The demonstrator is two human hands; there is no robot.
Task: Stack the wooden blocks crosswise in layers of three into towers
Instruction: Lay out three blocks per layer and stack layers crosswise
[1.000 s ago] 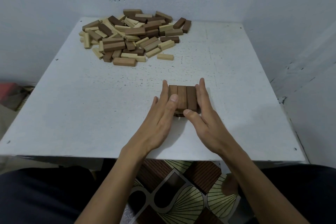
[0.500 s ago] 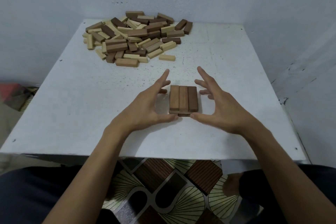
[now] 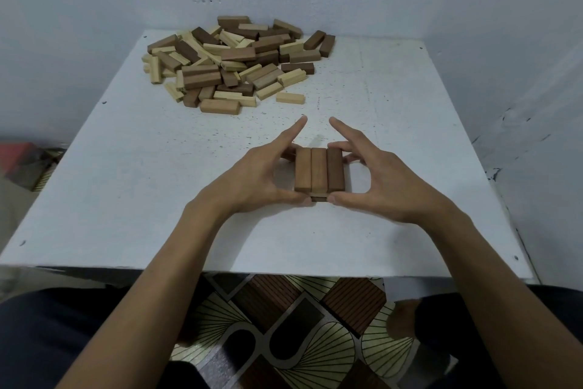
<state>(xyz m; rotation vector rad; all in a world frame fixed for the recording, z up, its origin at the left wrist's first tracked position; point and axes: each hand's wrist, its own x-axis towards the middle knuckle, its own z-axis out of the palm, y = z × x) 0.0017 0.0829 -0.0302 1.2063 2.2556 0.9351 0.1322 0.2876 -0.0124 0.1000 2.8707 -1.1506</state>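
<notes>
A low stack of brown wooden blocks (image 3: 318, 172) stands on the white table (image 3: 126, 186), near its front middle. Its top layer is three blocks lying side by side, pointing away from me; the edge of a crosswise layer shows beneath. My left hand (image 3: 258, 177) holds the stack's left side, thumb at the near edge and fingers curled behind the far edge. My right hand (image 3: 378, 180) mirrors it on the right side. Both index fingers point forward past the stack.
A loose pile of several light and dark blocks (image 3: 233, 63) lies at the table's back left. Walls close off the back and right sides. A patterned floor shows below the table's front edge, between my legs.
A second ago my hands lay flat against the stack's sides. They lifted apart, then closed in again, now with thumbs and fingers at its near and far edges.
</notes>
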